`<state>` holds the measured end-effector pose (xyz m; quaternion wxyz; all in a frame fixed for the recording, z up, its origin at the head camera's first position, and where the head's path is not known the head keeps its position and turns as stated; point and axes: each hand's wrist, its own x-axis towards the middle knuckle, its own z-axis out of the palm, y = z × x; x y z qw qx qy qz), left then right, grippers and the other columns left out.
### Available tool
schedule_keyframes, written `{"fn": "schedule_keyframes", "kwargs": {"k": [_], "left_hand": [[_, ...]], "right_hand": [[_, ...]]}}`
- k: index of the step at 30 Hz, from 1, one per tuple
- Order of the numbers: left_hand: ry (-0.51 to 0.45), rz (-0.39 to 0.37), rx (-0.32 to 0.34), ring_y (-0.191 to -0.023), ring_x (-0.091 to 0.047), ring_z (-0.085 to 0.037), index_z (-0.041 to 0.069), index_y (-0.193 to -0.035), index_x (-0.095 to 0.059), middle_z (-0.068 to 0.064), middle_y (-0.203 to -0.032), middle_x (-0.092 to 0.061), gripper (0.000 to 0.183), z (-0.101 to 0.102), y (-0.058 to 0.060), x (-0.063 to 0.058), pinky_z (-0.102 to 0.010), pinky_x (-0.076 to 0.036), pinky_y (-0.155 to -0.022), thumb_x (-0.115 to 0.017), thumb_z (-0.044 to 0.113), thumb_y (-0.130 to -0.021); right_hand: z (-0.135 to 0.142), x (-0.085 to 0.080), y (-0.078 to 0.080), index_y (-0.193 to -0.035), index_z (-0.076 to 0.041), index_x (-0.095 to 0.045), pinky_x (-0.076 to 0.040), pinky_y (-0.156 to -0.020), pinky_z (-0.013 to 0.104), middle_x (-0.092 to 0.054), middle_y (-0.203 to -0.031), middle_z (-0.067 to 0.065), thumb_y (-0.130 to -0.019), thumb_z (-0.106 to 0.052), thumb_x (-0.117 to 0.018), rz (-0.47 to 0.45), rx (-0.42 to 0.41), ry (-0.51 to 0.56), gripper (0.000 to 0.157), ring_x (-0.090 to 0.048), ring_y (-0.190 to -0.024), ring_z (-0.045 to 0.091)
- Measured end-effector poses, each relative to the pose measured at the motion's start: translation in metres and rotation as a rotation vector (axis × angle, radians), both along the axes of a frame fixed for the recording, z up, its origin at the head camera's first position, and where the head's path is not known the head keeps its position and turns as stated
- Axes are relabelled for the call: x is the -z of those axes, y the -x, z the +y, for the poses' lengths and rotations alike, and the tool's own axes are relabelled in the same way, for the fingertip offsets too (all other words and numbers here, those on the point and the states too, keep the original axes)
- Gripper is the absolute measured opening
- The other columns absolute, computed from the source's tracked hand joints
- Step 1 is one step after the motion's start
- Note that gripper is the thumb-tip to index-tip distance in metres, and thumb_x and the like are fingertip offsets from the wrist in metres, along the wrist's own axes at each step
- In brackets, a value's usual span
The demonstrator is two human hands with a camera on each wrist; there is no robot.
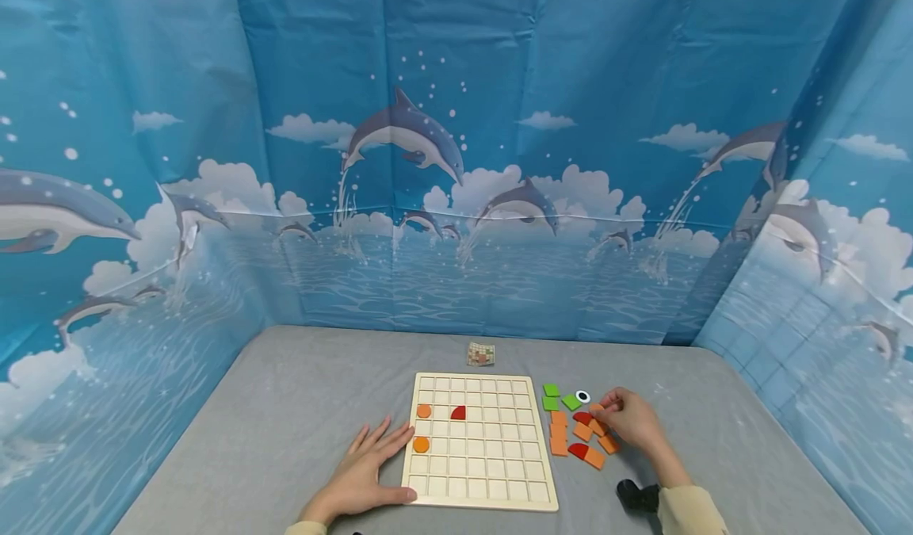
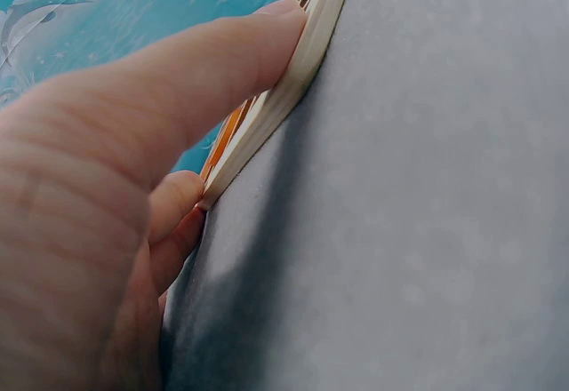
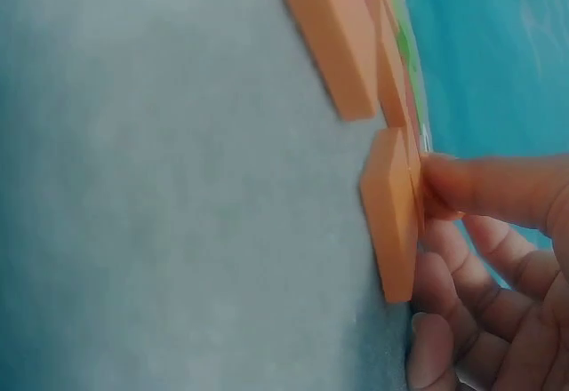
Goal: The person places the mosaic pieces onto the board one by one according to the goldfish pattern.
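A cream wooden grid board (image 1: 492, 448) lies on the table with two orange round pieces (image 1: 422, 445) and a red quarter-circle piece (image 1: 458, 413) in its cells. My left hand (image 1: 367, 471) rests at the board's near left corner, fingers spread; the thumb (image 2: 258, 49) touches the near rim and the fingertips the left side. To the right of the board, my right hand (image 1: 631, 418) pinches an orange tile (image 1: 597, 410) among the loose pieces, thumb against fingertips. Its outline is partly hidden by the fingers. Another orange tile (image 3: 391, 218) lies just beside the fingertips in the right wrist view.
Green tiles (image 1: 551, 396), a black-and-white eye piece (image 1: 582, 396), red quarter-circles (image 1: 578, 449) and several orange tiles (image 1: 559, 433) lie right of the board. A small patterned card (image 1: 481, 354) sits behind it. A black object (image 1: 635, 495) is by the right wrist.
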<state>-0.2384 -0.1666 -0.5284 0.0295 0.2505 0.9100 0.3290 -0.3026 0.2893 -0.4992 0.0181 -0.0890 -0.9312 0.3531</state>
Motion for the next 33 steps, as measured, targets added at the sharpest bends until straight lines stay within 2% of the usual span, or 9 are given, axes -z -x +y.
{"fn": "schedule_keyframes", "kwargs": {"k": [6, 17, 26, 33], "left_hand": [[-0.005, 0.004, -0.002, -0.141, -0.014, -0.032, 0.016, -0.147, -0.039, 0.000, -0.150, -0.034, 0.089, -0.001, 0.001, 0.001, -0.053, 0.000, -0.109, -0.069, 0.059, -0.076], [-0.008, 0.005, 0.000, -0.141, -0.014, -0.032, 0.014, -0.147, -0.039, -0.001, -0.150, -0.034, 0.090, -0.001, 0.002, 0.002, -0.054, 0.001, -0.109, -0.069, 0.060, -0.075], [-0.007, 0.019, 0.006, -0.141, -0.014, -0.032, 0.015, -0.147, -0.040, 0.000, -0.150, -0.034, 0.089, -0.001, 0.003, 0.004, -0.053, 0.001, -0.109, -0.069, 0.059, -0.076], [-0.012, 0.008, 0.005, -0.141, -0.014, -0.033, 0.014, -0.147, -0.039, -0.001, -0.150, -0.034, 0.089, -0.001, 0.003, 0.003, -0.054, 0.001, -0.109, -0.070, 0.059, -0.076]], "right_hand": [[0.001, 0.000, -0.002, -0.085, -0.001, -0.058, -0.037, -0.051, 0.029, -0.052, -0.070, 0.006, -0.084, -0.019, -0.071, 0.009, -0.021, 0.054, 0.023, -0.046, -0.062, 0.020], [-0.007, -0.007, -0.010, -0.090, 0.000, -0.057, -0.044, -0.050, 0.032, -0.053, -0.073, 0.007, -0.085, -0.025, -0.071, 0.047, 0.019, 0.105, 0.029, -0.050, -0.060, 0.021], [-0.028, -0.016, -0.023, -0.086, -0.005, -0.061, -0.040, -0.041, 0.031, -0.057, -0.071, 0.005, -0.084, -0.024, -0.073, 0.082, -0.055, 0.079, 0.023, -0.048, -0.050, 0.019], [-0.053, -0.017, -0.027, -0.079, -0.009, -0.060, -0.036, -0.042, 0.028, -0.052, -0.063, 0.001, -0.081, -0.022, -0.076, 0.110, -0.124, 0.055, 0.020, -0.047, -0.050, 0.016]]}}
